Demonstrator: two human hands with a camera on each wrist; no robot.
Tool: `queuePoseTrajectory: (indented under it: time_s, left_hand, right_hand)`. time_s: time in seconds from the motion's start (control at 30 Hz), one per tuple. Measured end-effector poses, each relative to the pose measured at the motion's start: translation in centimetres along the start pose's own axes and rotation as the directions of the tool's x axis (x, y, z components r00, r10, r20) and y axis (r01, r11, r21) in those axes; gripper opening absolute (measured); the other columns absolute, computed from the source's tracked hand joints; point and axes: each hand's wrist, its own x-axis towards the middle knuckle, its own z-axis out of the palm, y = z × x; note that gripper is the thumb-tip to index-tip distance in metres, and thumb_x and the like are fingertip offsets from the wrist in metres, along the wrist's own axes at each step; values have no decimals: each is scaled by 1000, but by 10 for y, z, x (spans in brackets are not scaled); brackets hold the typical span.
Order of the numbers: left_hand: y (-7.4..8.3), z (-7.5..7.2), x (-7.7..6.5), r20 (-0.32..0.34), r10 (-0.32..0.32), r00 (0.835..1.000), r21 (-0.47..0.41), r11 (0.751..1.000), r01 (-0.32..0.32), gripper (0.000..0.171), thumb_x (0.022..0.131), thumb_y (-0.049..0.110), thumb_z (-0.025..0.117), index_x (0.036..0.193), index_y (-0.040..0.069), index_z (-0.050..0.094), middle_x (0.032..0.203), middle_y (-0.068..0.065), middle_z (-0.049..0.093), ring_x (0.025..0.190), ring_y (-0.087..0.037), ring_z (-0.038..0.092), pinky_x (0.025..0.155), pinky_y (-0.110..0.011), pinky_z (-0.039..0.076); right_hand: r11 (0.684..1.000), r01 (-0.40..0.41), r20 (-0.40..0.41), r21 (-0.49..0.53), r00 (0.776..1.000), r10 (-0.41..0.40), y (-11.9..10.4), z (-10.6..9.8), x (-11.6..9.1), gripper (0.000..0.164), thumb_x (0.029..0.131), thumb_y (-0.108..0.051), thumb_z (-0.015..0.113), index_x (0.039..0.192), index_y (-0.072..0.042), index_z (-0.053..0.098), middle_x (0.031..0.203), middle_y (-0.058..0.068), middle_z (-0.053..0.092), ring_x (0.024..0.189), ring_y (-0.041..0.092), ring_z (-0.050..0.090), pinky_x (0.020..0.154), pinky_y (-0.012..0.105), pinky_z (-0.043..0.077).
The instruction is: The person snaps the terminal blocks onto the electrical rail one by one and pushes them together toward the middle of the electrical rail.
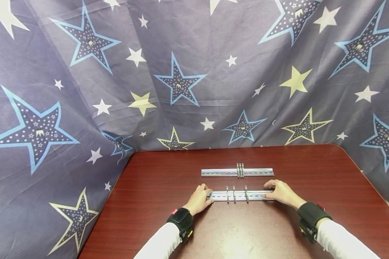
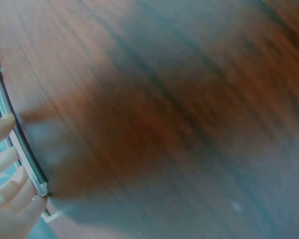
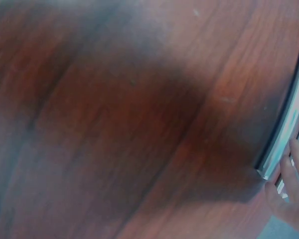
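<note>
A slotted metal DIN rail (image 1: 256, 196) lies nearer me on the table, with three small metal clips (image 1: 234, 194) spaced unevenly along it. At its left end my left hand (image 1: 199, 199) grips the rail, thumb on the near side and fingers beyond. The left wrist view shows those fingers (image 2: 7, 186) bent over the rail's edge (image 2: 27, 149). My right hand (image 1: 283, 193) touches the right end with thumb and fingers spread apart. In the right wrist view its fingertips (image 3: 285, 167) are beside the rail end (image 3: 279, 144); the rest is cut off.
Behind lies a second slotted rail (image 1: 218, 173), parallel to the first, bearing three clips (image 1: 240, 170) set close together. Both rails are on a reddish-brown wooden table (image 1: 149, 180). A grey cloth (image 1: 188, 118) with stars hangs along the table's back and sides.
</note>
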Motion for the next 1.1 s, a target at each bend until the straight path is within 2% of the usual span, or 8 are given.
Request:
queuePoseTrajectory:
  time_s: [0.13,0.3,0.43,0.6,0.77,0.93,1.1]
  left_hand:
    - [3,-3,0,53,-41,998,20,999,40,30,73,18,68,99,2,63,89,-5,49,83,-19,46,70,-28,41]
    - [1,0,0,61,-45,997,12,999,45,30,74,19,68,98,3,63,89,-5,48,84,-19,46,69,-28,42]
    - [1,1,1,60,-49,997,7,999,49,29,73,19,68,98,3,62,89,-5,48,84,-20,47,68,-29,43]
    - [1,0,2,65,-58,996,13,998,57,30,73,19,68,98,4,62,89,-5,48,85,-19,47,67,-29,43]
    - [0,1,2,79,-63,995,21,998,62,31,73,21,67,99,4,62,90,-4,47,85,-19,46,67,-29,43]
    - [-1,-5,8,141,-48,989,33,998,43,27,73,20,67,95,4,63,87,-4,47,83,-19,47,69,-29,43]
    - [2,-14,20,212,-41,976,50,998,31,19,74,16,64,89,5,65,82,-5,52,78,-20,51,67,-29,43]
  right_hand:
    - [999,35,-10,-10,999,-35,2,3,-2,36,61,-16,73,90,2,63,83,9,63,78,23,58,69,35,44]
    - [995,91,-26,-25,995,-92,3,7,-3,38,58,-14,75,89,3,64,83,10,64,78,25,58,68,35,44]
    - [993,100,-29,-60,994,-102,4,8,-5,37,57,-14,76,88,3,65,82,10,61,77,24,55,65,34,43]
    - [991,101,-36,-87,994,-104,3,7,-7,32,57,-11,76,84,3,66,80,9,60,75,22,54,63,33,41]
    - [996,75,-28,-49,997,-77,3,7,-7,31,57,-9,76,84,3,67,82,11,61,75,21,55,63,32,42]
    - [999,46,-20,-16,999,-47,5,7,-6,30,57,-8,76,84,3,67,82,11,61,75,20,54,64,32,42]
    - [1000,27,-16,3,1000,-27,5,7,-6,30,57,-8,76,84,3,66,82,11,60,74,21,54,64,34,42]
